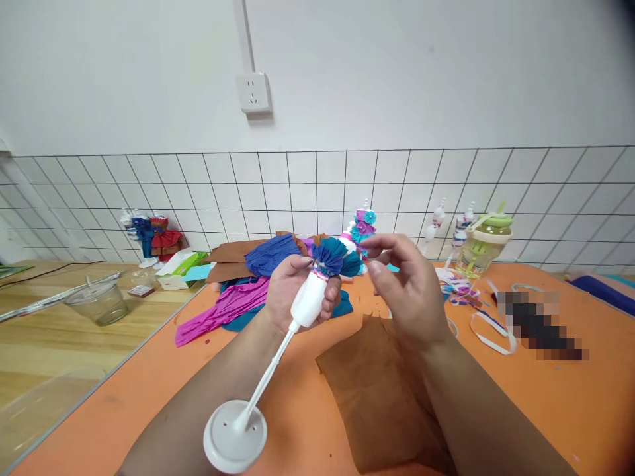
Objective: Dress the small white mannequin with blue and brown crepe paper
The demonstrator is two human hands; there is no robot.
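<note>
My left hand is wrapped round a small white dress form, tilted with its round base toward me. Pleated blue and teal paper fans out round its upper part, with a thin patterned trim below. Just right of that paper is my right hand, its fingers curved and apart, with nothing visible in them. A sheet of brown paper lies on the orange table under my right forearm.
Blue crepe paper and magenta crepe paper are heaped behind my left arm. Decorated dress forms stand along the gridded wall. On the right are a green-lidded bottle and white ribbon; a clear cup sits left.
</note>
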